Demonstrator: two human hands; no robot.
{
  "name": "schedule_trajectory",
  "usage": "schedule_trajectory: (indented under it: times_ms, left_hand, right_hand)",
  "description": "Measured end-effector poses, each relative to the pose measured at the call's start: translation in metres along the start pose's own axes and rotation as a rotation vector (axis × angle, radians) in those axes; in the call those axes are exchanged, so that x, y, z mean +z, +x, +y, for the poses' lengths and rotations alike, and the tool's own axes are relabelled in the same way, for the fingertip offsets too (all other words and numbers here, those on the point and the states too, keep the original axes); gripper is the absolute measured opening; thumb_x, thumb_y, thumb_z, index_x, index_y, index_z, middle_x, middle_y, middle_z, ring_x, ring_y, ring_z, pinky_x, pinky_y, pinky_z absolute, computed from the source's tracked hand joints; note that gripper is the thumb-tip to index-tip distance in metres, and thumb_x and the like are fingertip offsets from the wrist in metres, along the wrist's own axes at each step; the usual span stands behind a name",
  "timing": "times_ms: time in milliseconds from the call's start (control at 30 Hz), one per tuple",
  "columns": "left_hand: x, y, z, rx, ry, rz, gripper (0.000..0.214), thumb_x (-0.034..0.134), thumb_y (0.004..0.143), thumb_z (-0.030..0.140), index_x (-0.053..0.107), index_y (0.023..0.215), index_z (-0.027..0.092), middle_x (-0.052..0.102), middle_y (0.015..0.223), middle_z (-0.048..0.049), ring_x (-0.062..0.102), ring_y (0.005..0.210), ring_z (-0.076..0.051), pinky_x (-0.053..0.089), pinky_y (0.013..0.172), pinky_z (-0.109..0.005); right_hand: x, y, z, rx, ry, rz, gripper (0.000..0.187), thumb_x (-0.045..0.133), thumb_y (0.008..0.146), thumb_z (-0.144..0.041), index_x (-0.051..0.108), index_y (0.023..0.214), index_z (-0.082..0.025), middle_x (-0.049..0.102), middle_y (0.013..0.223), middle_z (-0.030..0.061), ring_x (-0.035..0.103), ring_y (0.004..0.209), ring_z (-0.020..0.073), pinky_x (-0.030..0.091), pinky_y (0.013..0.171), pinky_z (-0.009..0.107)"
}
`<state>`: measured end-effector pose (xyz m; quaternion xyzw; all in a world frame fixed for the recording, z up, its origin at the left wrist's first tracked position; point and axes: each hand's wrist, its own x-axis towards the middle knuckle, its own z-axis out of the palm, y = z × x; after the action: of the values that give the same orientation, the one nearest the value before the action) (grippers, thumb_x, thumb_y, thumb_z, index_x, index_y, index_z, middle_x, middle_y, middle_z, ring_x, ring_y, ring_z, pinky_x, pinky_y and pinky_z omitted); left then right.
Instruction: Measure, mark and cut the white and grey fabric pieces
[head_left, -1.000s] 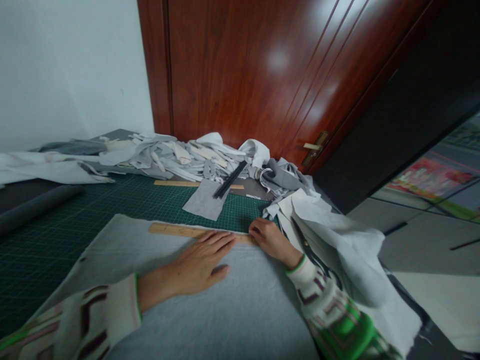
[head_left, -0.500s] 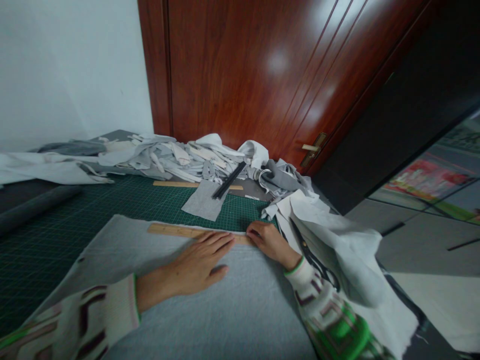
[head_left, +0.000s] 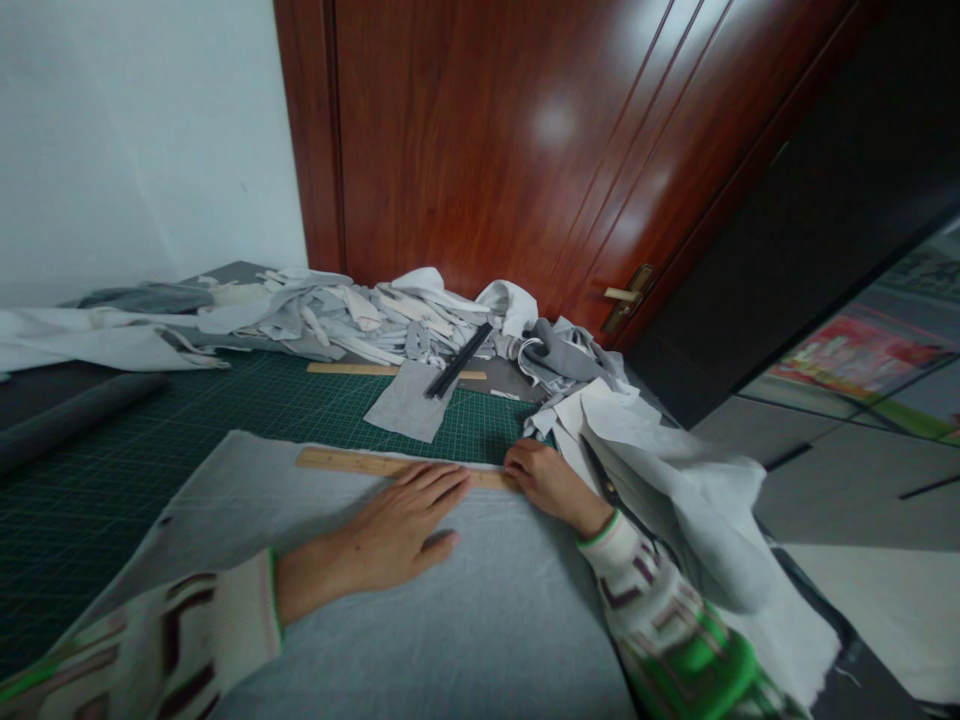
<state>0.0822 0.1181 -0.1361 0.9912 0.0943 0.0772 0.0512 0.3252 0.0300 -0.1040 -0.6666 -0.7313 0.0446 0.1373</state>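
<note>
A wide piece of grey cloth [head_left: 465, 620] covers the near part of the green cutting mat [head_left: 300, 395]. Along the cloth's far edge lies a wooden ruler [head_left: 345, 461]. My left hand [head_left: 401, 525] rests flat over the ruler's middle, fingers stretched out and pressing it to the cloth. At the ruler's right end, by the cloth's far edge, my right hand [head_left: 546, 478] is closed with its fingertips bent down. Whatever sits between those fingertips is hidden.
Beyond the mat a heap of fabric scraps [head_left: 360, 310] lies against the wooden door [head_left: 465, 150]. Two black strips [head_left: 459, 362] lie on a small grey cloth piece [head_left: 405, 405]. To the right, dark scissors [head_left: 609, 488] are partly covered by white cloth [head_left: 667, 470].
My right hand has shifted slightly to the right along the ruler and the cloth's far edge. My left hand has stayed in place on the ruler.
</note>
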Motion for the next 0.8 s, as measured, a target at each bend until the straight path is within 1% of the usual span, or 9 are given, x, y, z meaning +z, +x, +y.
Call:
schedule_trajectory:
  times_ms: [100,200,300,400,533,700,800]
  left_hand:
    - [-0.001,0.000,0.000,-0.001,-0.006,-0.001,0.059,0.049,0.098,0.038,0.040,0.151,0.012,0.040,0.159,-0.0115,0.036,0.145,-0.027,0.026,0.121,-0.046]
    - [0.000,-0.001,0.000,0.000,-0.029,0.024,0.059,0.050,0.097,0.037,0.040,0.151,0.014,0.041,0.158,-0.0105,0.036,0.145,-0.027,0.026,0.121,-0.046]
    - [0.001,0.000,-0.001,-0.001,-0.047,0.040,0.059,0.051,0.096,0.037,0.041,0.150,0.015,0.043,0.157,-0.0101,0.037,0.144,-0.026,0.027,0.120,-0.045]
    - [0.002,0.000,-0.002,0.000,-0.040,0.027,0.060,0.051,0.097,0.037,0.039,0.151,0.014,0.041,0.158,-0.0107,0.036,0.145,-0.027,0.026,0.121,-0.045]
    - [0.002,-0.001,-0.001,-0.004,-0.044,0.016,0.060,0.050,0.098,0.036,0.038,0.152,0.014,0.040,0.159,-0.0105,0.035,0.146,-0.026,0.025,0.121,-0.045]
    - [0.000,-0.002,-0.001,0.003,-0.057,0.047,0.058,0.049,0.097,0.037,0.040,0.151,0.017,0.042,0.158,-0.0097,0.036,0.145,-0.025,0.026,0.121,-0.044]
    - [-0.002,0.000,-0.001,-0.009,-0.056,0.015,0.058,0.049,0.097,0.037,0.040,0.150,0.016,0.042,0.157,-0.0104,0.037,0.145,-0.026,0.026,0.121,-0.044]
  right_hand:
    - [-0.004,-0.006,0.007,0.024,-0.044,-0.032,0.019,0.055,0.092,-0.005,0.066,0.081,-0.014,0.064,0.088,0.0062,0.061,0.082,0.0165,0.044,0.075,0.025]
    - [-0.006,-0.009,0.013,0.044,-0.084,-0.063,0.019,0.053,0.091,-0.004,0.066,0.081,-0.014,0.065,0.088,0.0068,0.062,0.083,0.0166,0.044,0.075,0.025]
    - [-0.008,-0.010,0.015,0.064,-0.118,-0.089,0.022,0.051,0.092,-0.003,0.066,0.080,-0.014,0.066,0.088,0.0073,0.062,0.082,0.0166,0.044,0.075,0.025]
    - [-0.012,-0.012,0.015,0.085,-0.148,-0.107,0.023,0.048,0.092,-0.003,0.066,0.081,-0.014,0.066,0.089,0.0085,0.062,0.081,0.0165,0.044,0.074,0.025]
    - [-0.016,-0.015,0.014,0.111,-0.178,-0.123,0.023,0.047,0.091,-0.002,0.065,0.081,-0.013,0.067,0.089,0.0091,0.062,0.079,0.0168,0.045,0.073,0.025]
    - [-0.019,-0.019,0.017,0.124,-0.199,-0.128,0.025,0.047,0.088,0.001,0.063,0.077,-0.015,0.067,0.087,0.0096,0.062,0.079,0.0177,0.045,0.073,0.027]
    - [-0.020,-0.022,0.021,0.132,-0.204,-0.123,0.026,0.047,0.087,0.001,0.062,0.075,-0.016,0.067,0.086,0.0096,0.062,0.077,0.0180,0.045,0.071,0.028]
